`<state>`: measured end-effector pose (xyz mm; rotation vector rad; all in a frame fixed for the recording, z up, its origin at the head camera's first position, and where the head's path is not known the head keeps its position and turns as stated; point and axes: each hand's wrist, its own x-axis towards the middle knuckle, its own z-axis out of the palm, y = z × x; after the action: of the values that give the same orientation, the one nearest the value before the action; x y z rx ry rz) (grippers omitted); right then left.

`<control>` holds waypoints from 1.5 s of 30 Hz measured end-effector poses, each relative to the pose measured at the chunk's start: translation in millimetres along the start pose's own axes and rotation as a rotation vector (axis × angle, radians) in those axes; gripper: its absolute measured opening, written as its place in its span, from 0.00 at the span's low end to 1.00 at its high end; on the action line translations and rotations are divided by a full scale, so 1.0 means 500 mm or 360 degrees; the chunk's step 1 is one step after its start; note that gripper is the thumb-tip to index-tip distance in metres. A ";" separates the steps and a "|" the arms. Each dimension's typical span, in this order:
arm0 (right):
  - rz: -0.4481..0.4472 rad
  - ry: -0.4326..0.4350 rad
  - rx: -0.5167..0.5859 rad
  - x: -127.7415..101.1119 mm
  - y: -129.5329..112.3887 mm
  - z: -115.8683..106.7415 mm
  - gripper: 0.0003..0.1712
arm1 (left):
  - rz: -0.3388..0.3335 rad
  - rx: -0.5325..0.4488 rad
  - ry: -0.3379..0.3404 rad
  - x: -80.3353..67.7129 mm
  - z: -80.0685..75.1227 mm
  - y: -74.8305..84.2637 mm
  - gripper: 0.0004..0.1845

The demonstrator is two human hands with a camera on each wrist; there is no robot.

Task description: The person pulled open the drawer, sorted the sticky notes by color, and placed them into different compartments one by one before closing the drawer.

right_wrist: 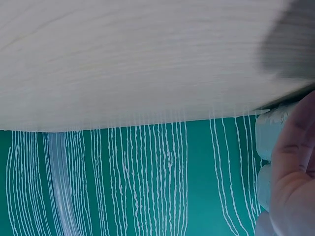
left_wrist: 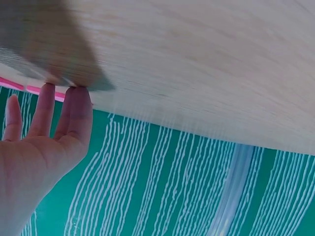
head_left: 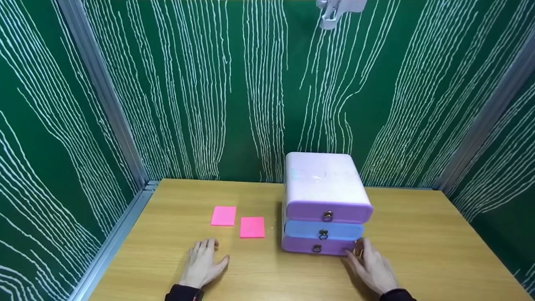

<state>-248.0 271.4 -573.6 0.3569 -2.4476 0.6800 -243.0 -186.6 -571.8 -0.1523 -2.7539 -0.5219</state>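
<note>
Plastic, in lilac and pale blue, forms the three-drawer cabinet (head_left: 326, 205), which is set on the wooden table (head_left: 422, 234) right of centre, close to the green patterned back wall (head_left: 234, 88). Each drawer is fitted with a small metal ring pull (head_left: 327, 216) on its front. The cabinet is judged light, rigid and smooth-sided, likely to slide if a drawer is tugged; hold is best taken at a ring pull, with the casing steadied. The right hand (head_left: 372, 267) is laid at 5 o'clock of the cabinet, fingers loosely spread, its tips touching or just beside the bottom drawer's right corner; nothing is gripped. The left hand (head_left: 203, 262) is rested flat on the table, fingers straight and apart, at 8 o'clock of the cabinet. Two pink sticky notes (head_left: 238, 221) are seen lying flat at 12 to 1 o'clock of the left hand, just beside each other. Nothing is placed before the drawer fronts.
</note>
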 end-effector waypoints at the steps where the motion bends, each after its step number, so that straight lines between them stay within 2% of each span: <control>1: -0.0010 0.0010 0.0014 -0.001 0.000 0.001 0.19 | -0.0005 0.0001 -0.0006 0.000 -0.001 0.000 0.21; 9: -0.0109 0.0119 0.0102 -0.003 0.004 0.005 0.20 | -0.0003 -0.0013 -0.0004 0.004 -0.003 0.001 0.21; 15: -0.0271 0.0197 0.0133 -0.001 0.011 0.006 0.19 | -0.0009 -0.0059 -0.0074 0.004 -0.005 0.000 0.21; 26: -0.0218 0.0129 0.0152 0.000 0.016 0.002 0.18 | -0.0031 -0.0056 -0.0077 0.006 -0.007 0.009 0.22; 34: -0.0294 0.0102 0.0238 -0.012 0.017 -0.002 0.18 | 0.0028 -0.0117 -0.0081 0.015 -0.001 0.030 0.23; 37: -0.0279 0.0080 0.0255 -0.015 0.014 -0.008 0.18 | 0.0125 -0.0192 -0.0011 0.031 -0.003 0.058 0.25; 39: -0.0259 0.0067 0.0256 -0.019 0.012 -0.012 0.17 | 0.0219 -0.0255 0.0050 0.048 -0.010 0.091 0.28; 42: -0.0256 0.0073 0.0228 -0.026 0.009 -0.016 0.18 | 0.0422 -0.0382 0.0132 0.082 -0.029 0.160 0.31; 45: -0.0277 0.0073 0.0220 -0.033 0.006 -0.018 0.18 | 0.0654 -0.0427 0.0201 0.118 -0.049 0.234 0.34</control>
<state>-231.9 280.5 -578.3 0.5943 -2.2996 0.7739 -271.8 -84.8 -490.4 -0.7052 -2.4233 -0.7491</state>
